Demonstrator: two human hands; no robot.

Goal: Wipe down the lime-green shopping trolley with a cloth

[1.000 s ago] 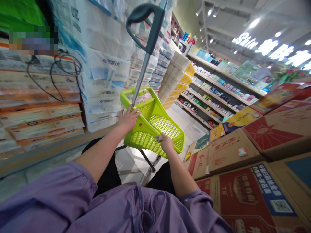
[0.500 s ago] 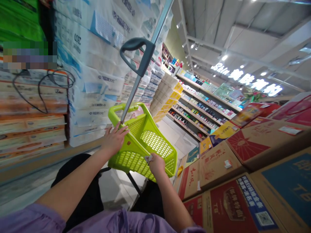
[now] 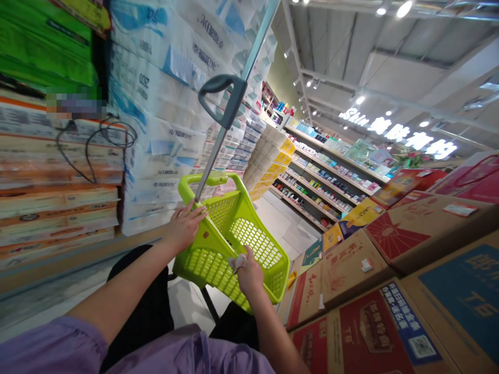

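A lime-green shopping basket (image 3: 205, 248) with perforated walls stands tilted before my knees. A grey metal pole (image 3: 218, 148) with a dark grey loop handle (image 3: 230, 101) rises from its near left end. At that end my left hand (image 3: 185, 227) grips the basket's rim beside the foot of the pole, fingers laid over the edge and the thumb hidden. My right hand (image 3: 250, 272) is closed on a crumpled whitish tissue (image 3: 237, 263), just over the basket's near long edge. Whether the right hand touches the rim cannot be made out.
Wrapped tissue packs (image 3: 156, 156) are stacked high on the left, with a black cable (image 3: 91, 156) before orange-striped packs. Cardboard cartons (image 3: 374, 332) fill the right side. Past the basket, pale floor (image 3: 286, 221) leads to shelves (image 3: 323, 171) of small goods.
The view has shifted slightly, so the basket and pole handle sit a little lower. My right hand has turned, showing more of the crumpled tissue. My left hand stays on the rim.
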